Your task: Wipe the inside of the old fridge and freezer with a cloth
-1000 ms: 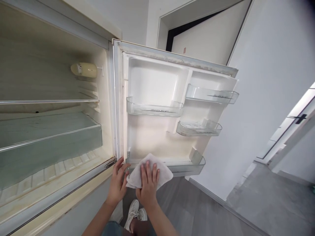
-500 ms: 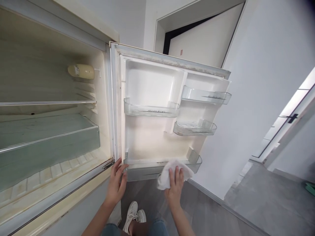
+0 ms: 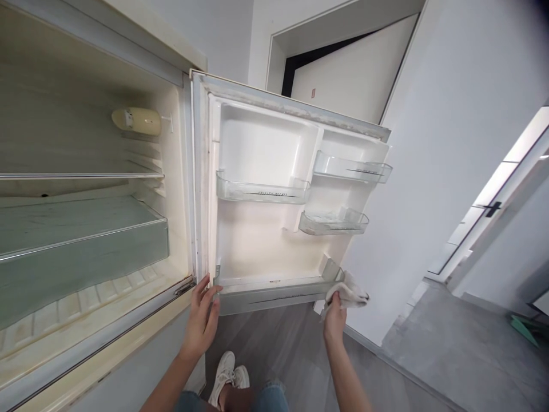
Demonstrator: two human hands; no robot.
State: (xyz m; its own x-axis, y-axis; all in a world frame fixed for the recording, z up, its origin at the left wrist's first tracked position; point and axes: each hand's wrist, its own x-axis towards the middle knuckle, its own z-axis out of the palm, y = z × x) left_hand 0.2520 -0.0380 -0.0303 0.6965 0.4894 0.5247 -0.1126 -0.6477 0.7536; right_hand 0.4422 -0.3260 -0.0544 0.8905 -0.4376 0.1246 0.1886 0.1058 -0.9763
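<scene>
The refrigerator door is swung out, its inner side facing me. Along its bottom runs a clear door bin. My left hand rests at the bin's left end, beside the hinge edge, with fingers apart and fingertips touching the corner. At the bin's right end, my right hand is closed on a white cloth with dark smudges. The cloth lies against the outer corner of the bin and partly covers it.
On the left is the refrigerator compartment with a glass shelf, a greenish drawer and a lamp cover. Smaller bins sit higher on the door. A white wall stands right of it; my shoes are below.
My right hand has moved right along the bottom bin with the cloth, from its front face to its right end. The left hand keeps its place, and the view has shifted slightly.
</scene>
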